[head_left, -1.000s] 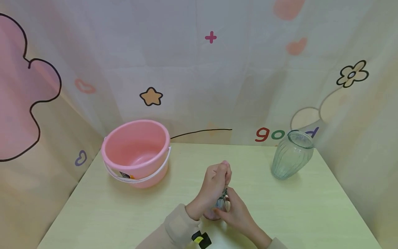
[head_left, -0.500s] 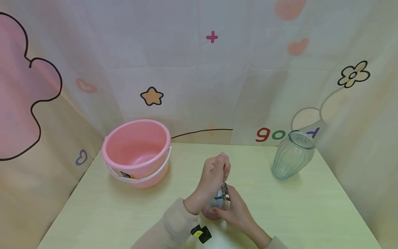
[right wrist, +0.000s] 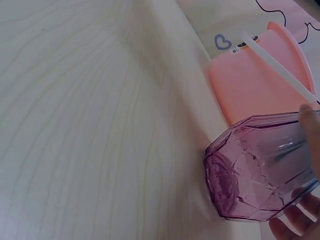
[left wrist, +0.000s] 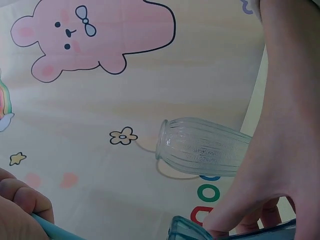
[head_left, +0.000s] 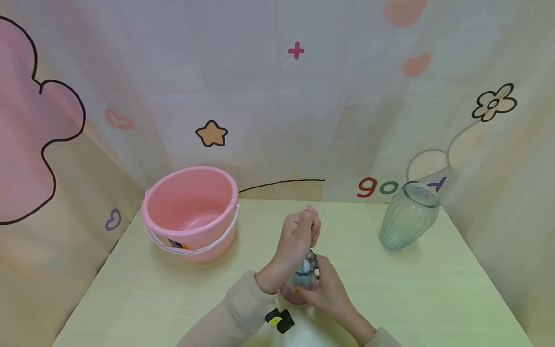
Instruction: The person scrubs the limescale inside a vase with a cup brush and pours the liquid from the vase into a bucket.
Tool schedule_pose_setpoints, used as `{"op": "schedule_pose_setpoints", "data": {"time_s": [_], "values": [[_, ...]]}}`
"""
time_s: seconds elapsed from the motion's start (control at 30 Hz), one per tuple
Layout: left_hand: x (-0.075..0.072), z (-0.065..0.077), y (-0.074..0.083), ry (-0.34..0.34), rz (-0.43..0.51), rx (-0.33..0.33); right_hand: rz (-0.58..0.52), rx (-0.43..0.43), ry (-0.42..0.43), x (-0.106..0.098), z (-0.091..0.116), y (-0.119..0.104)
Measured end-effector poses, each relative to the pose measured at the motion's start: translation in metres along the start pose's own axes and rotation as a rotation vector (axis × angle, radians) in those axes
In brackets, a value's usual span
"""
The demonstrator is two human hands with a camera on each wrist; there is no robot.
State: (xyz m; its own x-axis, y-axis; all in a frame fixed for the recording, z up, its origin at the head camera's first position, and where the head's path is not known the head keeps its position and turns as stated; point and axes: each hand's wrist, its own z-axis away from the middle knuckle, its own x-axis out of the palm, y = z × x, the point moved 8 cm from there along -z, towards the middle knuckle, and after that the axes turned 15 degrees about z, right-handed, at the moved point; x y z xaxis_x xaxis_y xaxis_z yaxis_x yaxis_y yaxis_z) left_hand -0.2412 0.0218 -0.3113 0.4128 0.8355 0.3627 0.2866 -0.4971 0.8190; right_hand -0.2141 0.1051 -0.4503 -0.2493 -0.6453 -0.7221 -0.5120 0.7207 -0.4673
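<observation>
Clasping a faceted pink-to-blue glass vase [right wrist: 250,170] between the thumb and fingers of the right hand [head_left: 331,291]. Gripping a light-blue rod [left wrist: 56,229] in the curled fingers of the left hand [head_left: 299,232], near the vase's mouth. Having a pink bucket [head_left: 191,193] beyond the fingers to their left, a ribbed greenish glass vase [head_left: 406,221] to their right. Facing a printed curtain [head_left: 260,96] behind.

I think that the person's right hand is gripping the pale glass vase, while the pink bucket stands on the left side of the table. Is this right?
Not quite: the right hand grips the pink-and-blue vase. The head view shows the pale glass vase standing untouched farther right. The pink bucket is indeed on the table's left side.
</observation>
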Motion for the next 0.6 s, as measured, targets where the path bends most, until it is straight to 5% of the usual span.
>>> {"op": "schedule_pose_setpoints", "data": {"time_s": [0.23,0.6], "values": [[-0.005,0.004,-0.004,0.02,-0.016,0.017,0.003,-0.013,0.01,0.0,0.0,0.0],[-0.015,0.014,-0.025,0.081,-0.026,-0.038,-0.028,0.085,-0.03,0.003,-0.002,0.003]]}}
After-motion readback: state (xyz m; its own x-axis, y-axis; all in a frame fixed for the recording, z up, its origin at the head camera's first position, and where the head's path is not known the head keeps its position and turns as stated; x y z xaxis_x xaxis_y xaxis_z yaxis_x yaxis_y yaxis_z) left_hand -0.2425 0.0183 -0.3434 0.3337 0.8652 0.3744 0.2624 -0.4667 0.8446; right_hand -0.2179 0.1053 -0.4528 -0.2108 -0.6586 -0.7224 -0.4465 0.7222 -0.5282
